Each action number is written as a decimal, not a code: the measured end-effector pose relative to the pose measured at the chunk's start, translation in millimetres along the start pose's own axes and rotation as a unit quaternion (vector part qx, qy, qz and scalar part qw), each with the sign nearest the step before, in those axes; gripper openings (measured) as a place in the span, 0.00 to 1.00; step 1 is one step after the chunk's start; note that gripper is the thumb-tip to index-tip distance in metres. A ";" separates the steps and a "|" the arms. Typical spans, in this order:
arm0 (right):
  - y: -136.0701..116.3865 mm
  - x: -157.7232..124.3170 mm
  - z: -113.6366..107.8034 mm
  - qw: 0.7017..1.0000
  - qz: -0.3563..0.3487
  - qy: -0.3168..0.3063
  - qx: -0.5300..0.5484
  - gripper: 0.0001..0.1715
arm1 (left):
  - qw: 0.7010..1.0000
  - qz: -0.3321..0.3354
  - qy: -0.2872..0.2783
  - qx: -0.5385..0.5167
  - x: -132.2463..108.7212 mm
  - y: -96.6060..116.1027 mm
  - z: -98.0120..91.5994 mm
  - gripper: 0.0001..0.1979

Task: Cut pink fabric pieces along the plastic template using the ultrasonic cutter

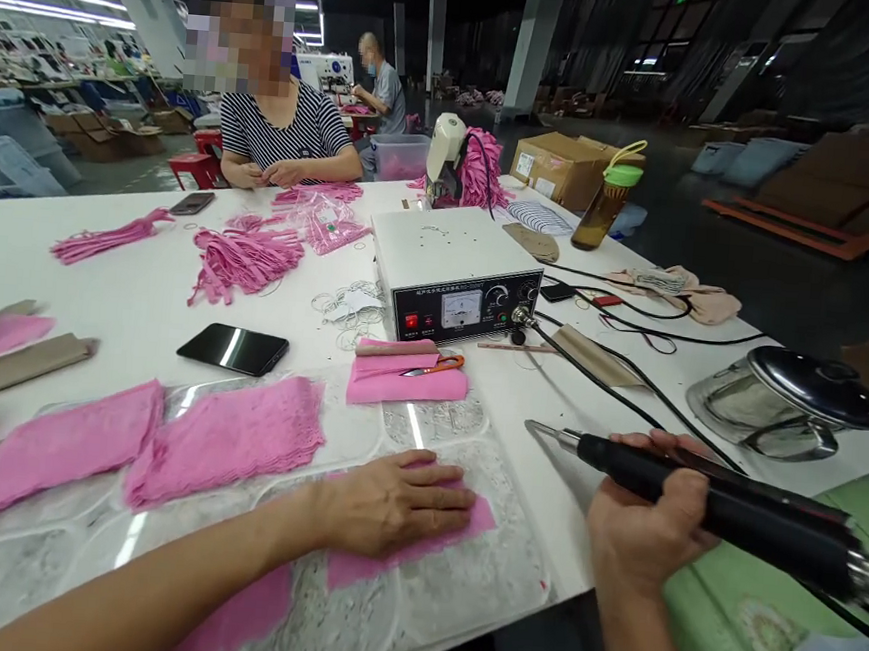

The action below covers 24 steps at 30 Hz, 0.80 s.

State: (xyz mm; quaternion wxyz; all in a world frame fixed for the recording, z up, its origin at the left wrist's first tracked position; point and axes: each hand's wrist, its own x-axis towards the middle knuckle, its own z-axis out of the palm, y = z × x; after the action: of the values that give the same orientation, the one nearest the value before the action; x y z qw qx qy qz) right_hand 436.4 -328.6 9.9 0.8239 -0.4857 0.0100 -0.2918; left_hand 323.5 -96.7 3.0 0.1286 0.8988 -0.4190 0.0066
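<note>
My left hand [405,504] lies flat, fingers stretched out, over a pink cloth piece [362,569] on a clear-topped grey patterned mat [474,589]. My right hand [649,523] is wrapped round a black handheld tool [750,516], whose pointed metal tip [547,430] points left, beyond the mat's right edge. Left of my left hand lie a stack of pink cloth [230,440] and another pink stack [63,452]. Under my left forearm, more pink cloth [242,616] shows. Orange-handled scissors [442,364] rest on folded pink cloth [406,389] beyond the mat's middle.
A control box [454,267] stands ahead, its black cables [596,373] running right. A glass pot [781,403] and a bottle [608,204] stand at the right. A phone [233,349] lies left of centre. Across the table [12,232], a person [288,138] handles pink strips.
</note>
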 end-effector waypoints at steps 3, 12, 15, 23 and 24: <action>-17.4 2.5 -3.9 0.999 0.027 -0.014 0.017 0.13 | 1.000 0.003 0.000 0.003 1.1 1.3 -1.2 0.21; -52.9 -19.7 -15.8 0.975 0.080 -0.207 -0.024 0.11 | 1.000 0.006 0.003 0.003 2.3 3.7 -3.0 0.21; -54.8 -23.7 -12.0 0.971 0.072 -0.226 -0.033 0.11 | 1.000 -0.002 -0.010 -0.011 2.3 4.6 -3.3 0.21; -51.0 -22.6 -14.7 0.967 0.060 -0.244 -0.035 0.12 | 0.999 -0.011 -0.020 -0.026 2.2 4.7 -3.7 0.21; -50.6 -22.7 -14.9 0.967 0.063 -0.243 -0.032 0.12 | 0.999 -0.010 -0.019 -0.024 2.1 4.6 -3.4 0.21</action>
State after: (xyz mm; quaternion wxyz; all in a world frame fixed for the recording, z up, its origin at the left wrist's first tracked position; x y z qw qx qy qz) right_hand 389.3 -347.4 36.7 0.8022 -0.5667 -0.1507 -0.1123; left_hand 321.7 -100.3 7.6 0.1419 0.8995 -0.4127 -0.0219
